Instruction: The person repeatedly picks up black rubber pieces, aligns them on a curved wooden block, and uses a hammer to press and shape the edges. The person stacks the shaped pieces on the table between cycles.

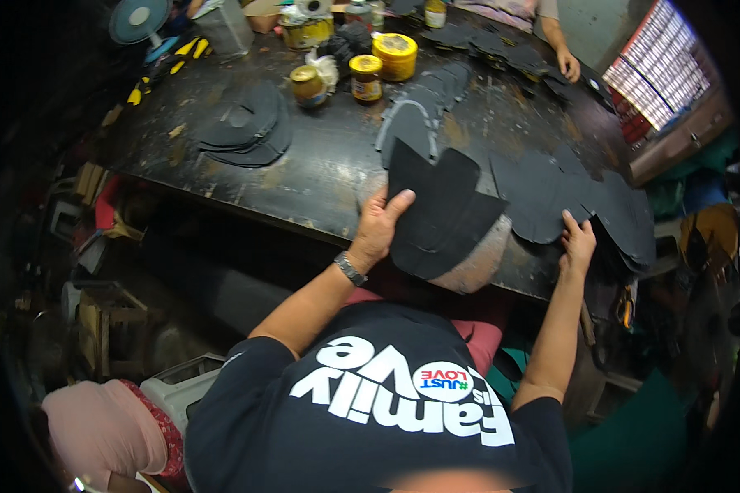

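Observation:
My left hand (379,220) grips a black cut piece (432,212) of flat sheet material by its left edge, thumb on top. The piece has a pointed, notched upper end and a rounded lower end. Beneath it, a rounded pale slab (475,264) shows at the table's front edge. To the right, my right hand (578,240) has its fingers stretched out and slightly apart, at the edge of a layered stack of black pieces (626,220). Whether the fingertips pinch an edge there is hard to see. More overlapping black pieces (536,195) lie between my hands.
Grey-edged black pieces (409,123) lie in a row beyond my left hand. Another stack (247,127) sits at left on the dark table (168,160). Yellow tubs (395,56) and jars (308,85) stand at the back. A co-worker's hand (567,64) rests far right.

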Motion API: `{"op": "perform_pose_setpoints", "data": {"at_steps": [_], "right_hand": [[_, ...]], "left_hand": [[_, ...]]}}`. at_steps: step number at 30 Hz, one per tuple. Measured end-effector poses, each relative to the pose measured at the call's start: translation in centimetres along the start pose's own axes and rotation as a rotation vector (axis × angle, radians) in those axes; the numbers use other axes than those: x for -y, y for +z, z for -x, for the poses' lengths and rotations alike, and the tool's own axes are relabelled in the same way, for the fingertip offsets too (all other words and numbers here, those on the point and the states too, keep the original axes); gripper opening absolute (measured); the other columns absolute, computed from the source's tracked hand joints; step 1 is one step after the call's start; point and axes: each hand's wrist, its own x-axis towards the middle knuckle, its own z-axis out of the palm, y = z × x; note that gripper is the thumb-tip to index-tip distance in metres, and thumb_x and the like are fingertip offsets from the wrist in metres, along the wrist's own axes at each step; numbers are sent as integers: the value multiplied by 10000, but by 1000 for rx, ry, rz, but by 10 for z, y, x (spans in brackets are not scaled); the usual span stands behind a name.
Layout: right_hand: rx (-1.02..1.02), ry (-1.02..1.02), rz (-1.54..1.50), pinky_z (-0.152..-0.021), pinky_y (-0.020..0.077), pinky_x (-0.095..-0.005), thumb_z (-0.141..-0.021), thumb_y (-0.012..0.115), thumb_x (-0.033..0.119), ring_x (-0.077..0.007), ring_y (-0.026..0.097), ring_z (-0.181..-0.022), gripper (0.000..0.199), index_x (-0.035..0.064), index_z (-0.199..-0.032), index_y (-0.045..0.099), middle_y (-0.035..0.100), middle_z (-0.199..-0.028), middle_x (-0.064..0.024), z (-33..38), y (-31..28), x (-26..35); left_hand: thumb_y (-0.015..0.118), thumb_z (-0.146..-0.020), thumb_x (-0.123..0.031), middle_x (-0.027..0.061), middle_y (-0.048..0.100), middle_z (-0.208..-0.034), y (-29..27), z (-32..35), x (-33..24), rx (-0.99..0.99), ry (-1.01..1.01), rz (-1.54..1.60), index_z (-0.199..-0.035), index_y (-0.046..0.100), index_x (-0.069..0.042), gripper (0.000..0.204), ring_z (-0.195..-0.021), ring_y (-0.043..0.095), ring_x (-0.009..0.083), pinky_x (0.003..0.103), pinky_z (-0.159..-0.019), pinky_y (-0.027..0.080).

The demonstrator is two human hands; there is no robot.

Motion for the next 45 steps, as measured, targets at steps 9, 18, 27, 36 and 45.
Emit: {"op": "perform_pose_setpoints", "data": {"at_steps": [9, 18, 27, 36, 45], "right_hand": [[-37, -462, -128, -987, 479, -309, -962, 688, 10, -168, 624, -1079, 328, -32, -1271, 585, 676, -1232, -90, 2, 33, -2], [212, -292, -573, -990, 545, -337, -990, 684, 31, -195, 663, -1107, 372, 2, -1336, 550, 681, -1238, -92, 113, 55, 87], [323, -12, -634, -968, 557, -321, -959, 653, -79, -168, 677, -1108, 484, 63, -1407, 536, 678, -1288, -81, 185, 87, 7], [383, 146, -597, -873, 603, -320, -1091, 564, 267, -168, 709, -980, 282, 12, -1168, 657, 729, -1132, -87, 181, 78, 21], [-64, -316, -492, -906, 530, -316, -1061, 634, 209, -132, 628, -1034, 255, 16, -1226, 635, 671, -1138, -49, 124, 43, 41]], "left_hand": [[601, -1061, -127, 42, 662, -1319, -7, -3, 7, 46, 63, 27, -1406, 591, -39, 356, -1177, 616, 125, 297, -1037, 499], [564, -1074, -142, 100, 668, -1306, 10, -3, 3, -146, 12, 91, -1378, 568, -20, 328, -1158, 651, 189, 345, -1022, 534], [477, -1116, -380, 105, 642, -1383, 18, 30, 8, -126, -94, 323, -1393, 576, -8, 474, -1267, 596, 218, 394, -1118, 458], [645, -1035, -163, 144, 713, -1231, 13, 28, 3, -71, -193, 216, -1285, 628, 13, 306, -1104, 713, 256, 421, -982, 594], [631, -1045, -177, 149, 713, -1236, 11, 28, 5, -48, -179, 212, -1290, 629, 0, 302, -1112, 713, 261, 420, -983, 596]]}}
